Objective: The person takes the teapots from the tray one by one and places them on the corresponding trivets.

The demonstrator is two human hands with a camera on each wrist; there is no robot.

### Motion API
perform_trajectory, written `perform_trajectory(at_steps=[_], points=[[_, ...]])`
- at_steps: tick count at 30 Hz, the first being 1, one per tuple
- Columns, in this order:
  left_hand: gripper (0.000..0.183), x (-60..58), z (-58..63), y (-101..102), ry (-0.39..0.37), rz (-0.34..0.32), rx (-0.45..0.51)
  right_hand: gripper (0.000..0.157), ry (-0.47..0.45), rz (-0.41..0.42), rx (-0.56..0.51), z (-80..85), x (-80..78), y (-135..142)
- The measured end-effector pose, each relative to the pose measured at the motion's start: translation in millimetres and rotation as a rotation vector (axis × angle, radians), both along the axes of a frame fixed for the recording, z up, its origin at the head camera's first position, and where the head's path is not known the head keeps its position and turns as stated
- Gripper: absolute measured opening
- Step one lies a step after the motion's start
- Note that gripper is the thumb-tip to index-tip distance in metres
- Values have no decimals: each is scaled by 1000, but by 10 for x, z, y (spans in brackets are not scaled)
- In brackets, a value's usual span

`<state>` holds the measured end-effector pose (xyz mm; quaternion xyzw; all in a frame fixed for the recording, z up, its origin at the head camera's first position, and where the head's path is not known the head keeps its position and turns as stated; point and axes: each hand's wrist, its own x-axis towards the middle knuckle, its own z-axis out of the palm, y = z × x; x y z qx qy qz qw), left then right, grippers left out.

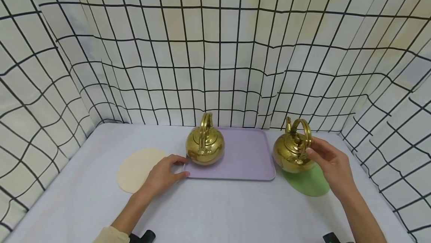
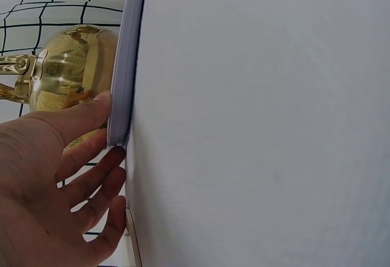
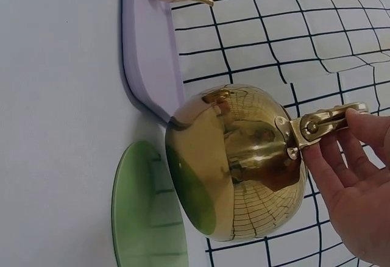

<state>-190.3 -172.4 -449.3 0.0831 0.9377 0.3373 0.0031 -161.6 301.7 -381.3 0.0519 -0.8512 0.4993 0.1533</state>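
Observation:
My right hand (image 1: 331,164) grips the upright handle of a shiny brass kettle (image 3: 244,163), thumb on one side and fingers on the other. This kettle hangs just above a round green mat (image 1: 311,185), its base apart from the mat in the right wrist view. A second brass kettle (image 1: 204,147) stands on the left part of a lilac tray (image 1: 249,153). My left hand (image 1: 165,172) holds the tray's near left corner between thumb and index finger; the other fingers are loosely bent beside the tray in the left wrist view.
A round cream mat (image 1: 134,172) lies left of the tray, partly behind my left hand. White cloth (image 1: 222,209) covers the table. Black-gridded white fabric (image 1: 208,55) walls in the back and both sides.

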Motion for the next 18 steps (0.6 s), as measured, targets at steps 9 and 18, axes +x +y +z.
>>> perform_trajectory(at_steps=[9,18], points=[[38,59,29,-33,-10,11,-17,43,-39,5,-50,-52,12,24],[37,22,23,5,11,-8,17,43,1,-26,15,-41,71,128]])
